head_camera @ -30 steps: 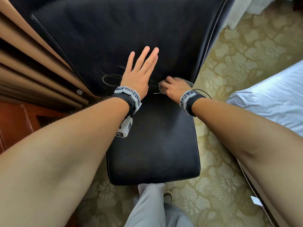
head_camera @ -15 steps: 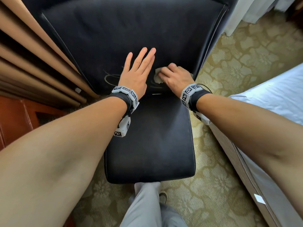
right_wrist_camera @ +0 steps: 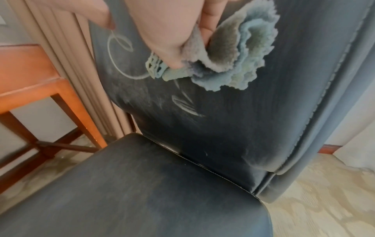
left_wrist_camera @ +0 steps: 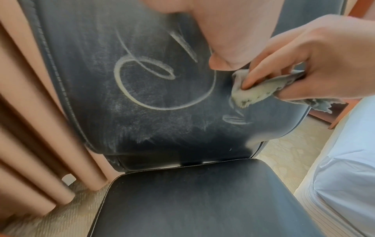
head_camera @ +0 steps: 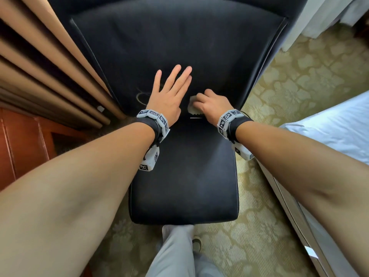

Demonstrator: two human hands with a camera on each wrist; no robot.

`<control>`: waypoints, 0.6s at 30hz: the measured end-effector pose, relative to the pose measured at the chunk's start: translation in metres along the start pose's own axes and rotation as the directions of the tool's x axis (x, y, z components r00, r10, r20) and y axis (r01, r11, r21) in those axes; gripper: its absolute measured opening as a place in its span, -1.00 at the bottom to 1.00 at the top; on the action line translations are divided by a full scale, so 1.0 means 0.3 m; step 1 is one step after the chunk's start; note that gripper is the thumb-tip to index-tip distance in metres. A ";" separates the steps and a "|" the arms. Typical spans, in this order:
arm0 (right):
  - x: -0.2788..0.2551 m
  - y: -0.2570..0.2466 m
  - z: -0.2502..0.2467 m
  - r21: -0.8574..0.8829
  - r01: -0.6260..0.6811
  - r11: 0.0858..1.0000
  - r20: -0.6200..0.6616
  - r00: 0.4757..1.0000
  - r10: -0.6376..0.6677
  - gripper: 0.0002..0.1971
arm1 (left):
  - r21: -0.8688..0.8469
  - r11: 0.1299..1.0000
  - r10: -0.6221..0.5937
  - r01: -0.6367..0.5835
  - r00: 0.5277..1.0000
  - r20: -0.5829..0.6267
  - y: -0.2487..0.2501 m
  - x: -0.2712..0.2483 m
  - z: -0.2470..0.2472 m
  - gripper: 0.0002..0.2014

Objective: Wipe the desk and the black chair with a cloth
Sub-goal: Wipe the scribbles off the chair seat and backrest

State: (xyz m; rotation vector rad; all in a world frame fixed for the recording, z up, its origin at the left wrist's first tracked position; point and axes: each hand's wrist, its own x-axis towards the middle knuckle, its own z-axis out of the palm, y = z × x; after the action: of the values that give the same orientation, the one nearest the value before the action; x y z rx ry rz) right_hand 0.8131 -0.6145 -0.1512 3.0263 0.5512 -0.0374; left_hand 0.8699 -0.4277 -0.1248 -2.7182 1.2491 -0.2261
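chair [head_camera: 179, 47]: 1 | cloth [right_wrist_camera: 233, 52]: 1 | hands: 2 | chalk loops [left_wrist_camera: 154, 83]: 1 | bed [head_camera: 329, 132]: 1

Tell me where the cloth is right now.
The crumpled grey-blue cloth is bunched in the right hand, pressed against the black leather chair's backrest, just right of the flat left hand.

The left hand [head_camera: 166, 98] is held flat with fingers straight, while the right hand [head_camera: 212, 103] is kept curled in a pinch just to its right.
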 end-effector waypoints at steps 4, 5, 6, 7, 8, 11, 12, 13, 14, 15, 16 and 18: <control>-0.013 -0.021 -0.037 0.054 -0.057 0.997 -0.191 0.979 0.066 -0.66 | -0.035 0.995 -0.096 0.097 0.995 0.009 -0.022 -0.046 -0.030 -0.10; -0.010 -0.029 -0.054 0.078 -0.080 0.994 -0.239 0.966 0.096 -0.66 | -0.040 0.991 -0.129 0.129 0.992 0.009 -0.028 -0.060 -0.039 -0.10; -0.006 -0.040 -0.074 0.112 -0.100 0.989 -0.271 0.954 0.127 -0.66 | -0.047 0.985 -0.167 0.167 0.986 0.008 -0.034 -0.072 -0.046 -0.09; 0.000 -0.049 -0.095 0.151 -0.119 0.981 -0.297 0.942 0.160 -0.65 | -0.057 0.976 -0.211 0.211 0.978 0.011 -0.041 -0.083 -0.053 -0.08; 0.008 -0.060 -0.117 0.184 -0.136 0.973 -0.317 0.929 0.190 -0.64 | -0.070 0.964 -0.256 0.257 0.966 0.017 -0.048 -0.095 -0.059 -0.08; 0.044 -0.083 -0.168 0.230 -0.155 0.961 -0.366 0.901 0.233 -0.59 | -0.092 0.926 -0.365 0.367 0.930 0.045 -0.080 -0.120 -0.068 -0.05; 0.058 -0.088 -0.180 0.237 -0.149 0.960 -0.378 0.896 0.233 -0.59 | -0.090 0.915 -0.390 0.393 0.919 0.053 -0.090 -0.128 -0.067 -0.03; 0.073 -0.092 -0.192 0.243 -0.147 0.959 -0.393 0.889 0.235 -0.60 | -0.087 0.905 -0.413 0.416 0.909 0.057 -0.102 -0.136 -0.066 -0.02; 0.089 -0.093 -0.205 0.250 -0.153 0.956 -0.409 0.878 0.248 -0.61 | -0.085 0.895 -0.434 0.438 0.899 0.061 -0.112 -0.143 -0.063 -0.01; 0.101 -0.091 -0.216 0.259 -0.170 0.951 -0.426 0.863 0.270 -0.60 | -0.087 0.884 -0.456 0.460 0.888 0.067 -0.120 -0.147 -0.059 0.00; 0.119 -0.093 -0.229 0.265 -0.186 0.946 -0.442 0.849 0.291 -0.58 | -0.094 0.867 -0.484 0.489 0.872 0.072 -0.133 -0.155 -0.053 0.01; 0.155 -0.097 -0.247 0.260 -0.210 0.942 -0.454 0.835 0.311 -0.52 | -0.115 0.827 -0.544 0.551 0.835 0.085 -0.160 -0.167 -0.043 0.01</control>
State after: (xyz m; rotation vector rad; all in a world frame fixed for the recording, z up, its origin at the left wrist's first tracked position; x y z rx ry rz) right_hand 0.8472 -0.5661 -0.0806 3.2744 0.1455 0.7559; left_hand 0.8708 -0.3594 -0.1071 -3.1168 0.4446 -0.1334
